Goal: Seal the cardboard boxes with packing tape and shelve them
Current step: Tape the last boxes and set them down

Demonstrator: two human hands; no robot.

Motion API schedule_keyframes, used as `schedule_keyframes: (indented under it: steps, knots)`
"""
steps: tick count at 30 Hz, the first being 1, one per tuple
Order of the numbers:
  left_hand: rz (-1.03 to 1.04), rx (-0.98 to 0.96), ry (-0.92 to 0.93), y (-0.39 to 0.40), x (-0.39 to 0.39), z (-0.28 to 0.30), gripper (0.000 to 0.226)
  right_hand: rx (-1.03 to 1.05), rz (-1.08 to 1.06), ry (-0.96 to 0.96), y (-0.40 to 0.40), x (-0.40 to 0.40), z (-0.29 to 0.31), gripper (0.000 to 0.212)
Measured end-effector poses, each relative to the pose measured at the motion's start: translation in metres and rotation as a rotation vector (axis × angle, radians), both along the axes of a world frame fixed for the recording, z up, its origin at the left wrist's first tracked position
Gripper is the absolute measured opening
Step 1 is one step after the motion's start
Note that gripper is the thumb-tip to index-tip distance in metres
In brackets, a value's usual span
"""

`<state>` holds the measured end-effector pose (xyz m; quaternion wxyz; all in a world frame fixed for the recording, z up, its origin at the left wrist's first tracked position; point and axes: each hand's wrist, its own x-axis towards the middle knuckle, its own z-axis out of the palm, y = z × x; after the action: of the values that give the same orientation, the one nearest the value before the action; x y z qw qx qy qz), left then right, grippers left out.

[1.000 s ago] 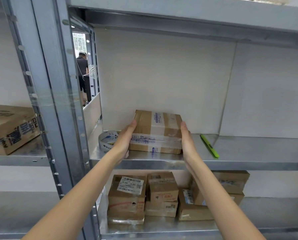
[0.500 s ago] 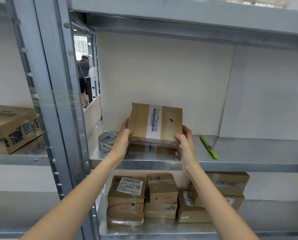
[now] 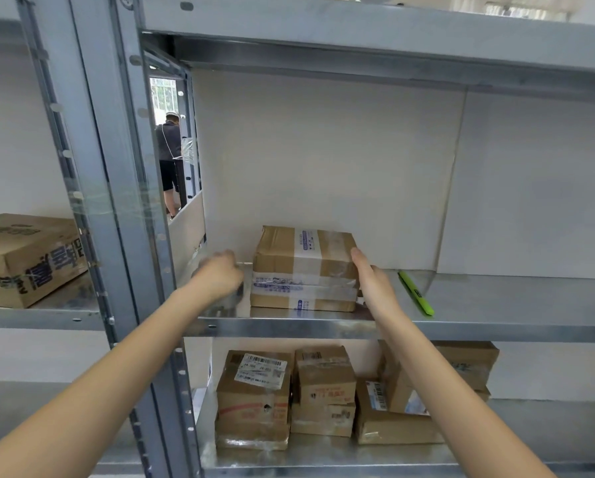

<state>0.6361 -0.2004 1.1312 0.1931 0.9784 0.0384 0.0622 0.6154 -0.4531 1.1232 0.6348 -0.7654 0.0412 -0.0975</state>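
Brown box (image 3: 304,267) banded with white, blue-printed tape; lime-green marker (image 3: 416,293); grey metal shelf (image 3: 496,326); white back panel (image 3: 323,167).

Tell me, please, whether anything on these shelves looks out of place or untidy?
A green pen lies loose on the shelf right of the taped box, and the boxes below are stacked unevenly.

Metal shelf (image 3: 496,326) w/ taped box (image 3: 304,267) & green marker (image 3: 416,294).
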Motion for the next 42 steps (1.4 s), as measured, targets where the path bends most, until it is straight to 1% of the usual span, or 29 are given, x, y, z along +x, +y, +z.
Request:
schedule_keyframes:
  steps: [1, 2, 3, 4, 5, 6, 8, 9, 10, 12, 13, 14, 16, 18, 21, 23, 24, 29, 31, 34, 36, 38, 40, 42]
  knots:
    - [-0.020, 0.106, 0.141, 0.001, -0.002, -0.003, 0.027, 0.006, -0.006, 0.001, 0.000, 0.000, -0.002, 0.059]
    - [-0.043, 0.209, 0.228, 0.002, -0.004, -0.009, 0.028, 0.008, -0.011, 0.007, 0.001, -0.001, -0.003, 0.061]
    - [-0.046, 0.322, 0.225, 0.002, -0.007, -0.013, 0.028, 0.009, -0.011, 0.018, 0.001, -0.002, -0.003, 0.063]
    - [-0.030, 0.395, 0.151, 0.002, -0.012, -0.015, 0.028, 0.012, -0.011, 0.029, 0.001, -0.003, -0.002, 0.063]
    - [0.000, 0.422, 0.063, 0.003, -0.017, -0.014, 0.027, 0.015, -0.012, 0.032, 0.002, -0.005, 0.000, 0.063]
    - [0.018, 0.393, -0.006, 0.007, -0.019, -0.012, 0.026, 0.019, -0.019, 0.026, 0.003, -0.006, 0.001, 0.063]
    - [0.035, 0.170, -0.118, 0.013, -0.025, 0.001, 0.026, -0.002, -0.057, -0.039, 0.002, -0.010, 0.004, 0.066]
    - [0.032, 0.053, -0.205, 0.013, -0.029, 0.008, 0.024, -0.042, -0.086, -0.115, 0.001, -0.013, 0.007, 0.066]
    - [0.005, -0.039, -0.330, 0.010, -0.035, 0.018, 0.021, -0.093, -0.102, -0.220, 0.000, -0.018, 0.011, 0.066]
    - [-0.125, -0.243, -0.540, -0.008, -0.054, 0.038, 0.019, -0.183, -0.056, -0.420, 0.000, -0.026, 0.026, 0.062]
    - [-0.214, -0.378, -0.573, -0.021, -0.064, 0.047, 0.019, -0.200, 0.006, -0.477, 0.001, -0.030, 0.036, 0.060]
    - [-0.303, -0.525, -0.550, -0.036, -0.074, 0.055, 0.019, -0.182, 0.086, -0.495, 0.003, -0.034, 0.047, 0.060]
    - [-0.431, -0.775, -0.435, -0.064, -0.088, 0.063, 0.022, -0.067, 0.240, -0.453, 0.008, -0.037, 0.066, 0.063]
    - [-0.501, -0.878, -0.383, -0.085, -0.090, 0.063, 0.024, 0.016, 0.317, -0.391, 0.010, -0.033, 0.078, 0.056]
    - [-0.514, -0.947, -0.382, -0.102, -0.085, 0.057, 0.018, 0.028, 0.345, -0.335, 0.004, -0.020, 0.085, 0.030]
    - [-0.491, -0.956, -0.396, -0.108, -0.081, 0.052, 0.018, 0.041, 0.366, -0.312, -0.001, -0.013, 0.086, 0.016]
    - [-0.478, -0.953, -0.401, -0.110, -0.080, 0.050, 0.019, 0.032, 0.382, -0.296, -0.003, -0.011, 0.088, 0.012]
    - [-0.446, -0.932, -0.417, -0.115, -0.072, 0.041, 0.023, -0.071, 0.358, -0.294, -0.005, -0.010, 0.094, 0.020]
    - [-0.448, -0.949, -0.425, -0.116, -0.072, 0.041, 0.024, -0.058, 0.337, -0.303, -0.003, -0.009, 0.095, 0.018]
    - [-0.511, -0.968, -0.448, -0.118, -0.077, 0.038, 0.023, -0.074, 0.285, -0.346, 0.000, -0.006, 0.097, 0.015]
    - [-0.581, -0.929, -0.472, -0.118, -0.082, 0.035, 0.022, -0.103, 0.251, -0.374, 0.002, -0.003, 0.097, 0.015]
    - [-0.640, -0.857, -0.493, -0.118, -0.085, 0.032, 0.021, -0.132, 0.235, -0.382, 0.003, -0.001, 0.097, 0.021]
    - [-0.651, -0.788, -0.528, -0.117, -0.085, 0.029, 0.014, -0.192, 0.227, -0.399, 0.002, 0.001, 0.099, 0.023]
    - [-0.615, -0.739, -0.570, -0.117, -0.086, 0.027, 0.009, -0.308, 0.215, -0.422, -0.003, 0.002, 0.103, 0.024]
